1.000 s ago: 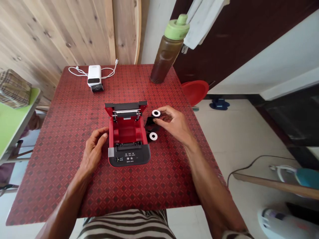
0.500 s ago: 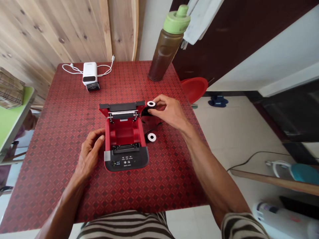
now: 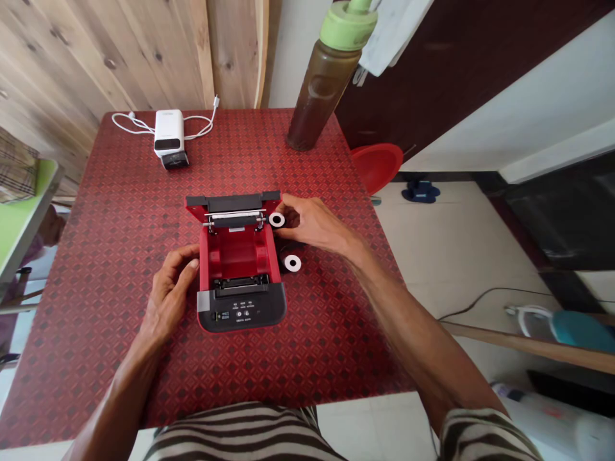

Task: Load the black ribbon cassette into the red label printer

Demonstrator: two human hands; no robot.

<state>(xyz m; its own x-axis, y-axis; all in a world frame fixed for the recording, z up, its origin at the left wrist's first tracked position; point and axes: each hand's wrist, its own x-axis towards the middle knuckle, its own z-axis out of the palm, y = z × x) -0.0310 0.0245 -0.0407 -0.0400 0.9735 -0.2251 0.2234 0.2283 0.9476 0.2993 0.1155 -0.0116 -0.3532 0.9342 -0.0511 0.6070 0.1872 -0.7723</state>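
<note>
A red and black label printer [image 3: 240, 259] sits on the table with its lid raised; its red roll bay is bare inside. My left hand [image 3: 173, 282] rests against the printer's left wall, fingers loosely curled and the thumb apart, not wrapped round it. By the lid's right hinge, my right hand [image 3: 310, 221] pinches a small roll [image 3: 277, 219] with a white ring-shaped end and a dark centre. Another such roll [image 3: 292, 263] lies close to the printer's right wall. Dark material shows between the two rolls, partly hidden by my hand.
Toward the back left stands a white device [image 3: 168, 131] with a white cable and a black block under it. A tall brown bottle [image 3: 319, 96] with a green lid stands at the back right. Beyond the table's right edge are a red basin [image 3: 379, 166] and dark slippers [image 3: 421, 191].
My right hand first moved the pinched roll away toward the lid, then lowered it back toward me, nearer the printer's right hinge. My left hand has stayed at the printer's left side.
</note>
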